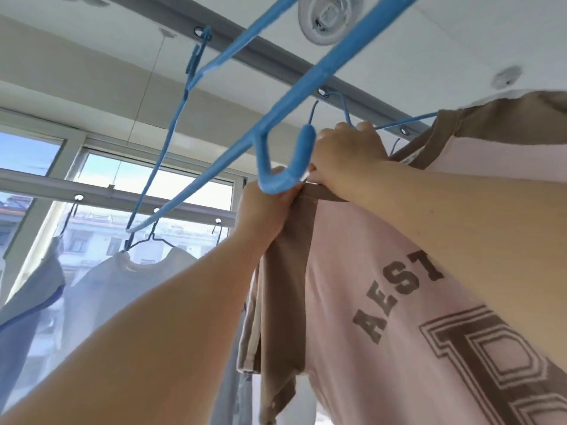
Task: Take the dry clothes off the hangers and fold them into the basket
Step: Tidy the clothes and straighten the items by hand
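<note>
A pink T-shirt (383, 271) with brown sleeves, brown collar and brown lettering hangs from a thin blue hanger (343, 108) hooked on the grey ceiling rail (276, 59). My left hand (264, 207) pinches the brown collar at its left end. My right hand (346, 154) grips the collar right beside the hanger's neck. An empty thick blue hanger (285, 179) dangles from the rail, its curved end lying right in front of both hands. No basket is in view.
A white T-shirt (129, 286) and a blue-grey garment (27, 302) hang on hangers from a second rail (122, 194) by the window at the left. A round ceiling fitting (325, 16) sits above.
</note>
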A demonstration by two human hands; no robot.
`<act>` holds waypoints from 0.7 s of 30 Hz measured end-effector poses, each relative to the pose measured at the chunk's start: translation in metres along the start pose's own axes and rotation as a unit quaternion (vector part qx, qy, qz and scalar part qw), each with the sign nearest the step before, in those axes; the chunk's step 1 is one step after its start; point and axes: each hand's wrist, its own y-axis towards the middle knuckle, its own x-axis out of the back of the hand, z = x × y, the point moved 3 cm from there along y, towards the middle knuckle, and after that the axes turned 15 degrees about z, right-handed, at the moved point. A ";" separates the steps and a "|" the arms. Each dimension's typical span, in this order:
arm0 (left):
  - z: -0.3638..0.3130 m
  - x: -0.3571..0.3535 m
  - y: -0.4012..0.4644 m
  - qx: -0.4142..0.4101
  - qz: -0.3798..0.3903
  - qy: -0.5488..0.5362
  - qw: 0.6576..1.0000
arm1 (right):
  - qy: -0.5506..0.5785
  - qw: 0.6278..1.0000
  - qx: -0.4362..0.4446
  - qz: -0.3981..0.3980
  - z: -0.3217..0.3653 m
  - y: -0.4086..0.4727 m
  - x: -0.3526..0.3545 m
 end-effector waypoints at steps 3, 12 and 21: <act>0.001 0.001 -0.007 -0.024 -0.030 0.022 0.999 | 0.007 1.000 0.006 0.004 -0.004 -0.002 -0.001; 0.030 0.003 -0.029 0.009 -0.058 -0.006 0.998 | 0.075 0.997 0.012 -0.001 -0.005 -0.006 -0.007; 0.033 0.002 -0.051 0.020 -0.075 -0.053 0.996 | 0.073 0.997 0.021 0.018 -0.006 -0.012 -0.007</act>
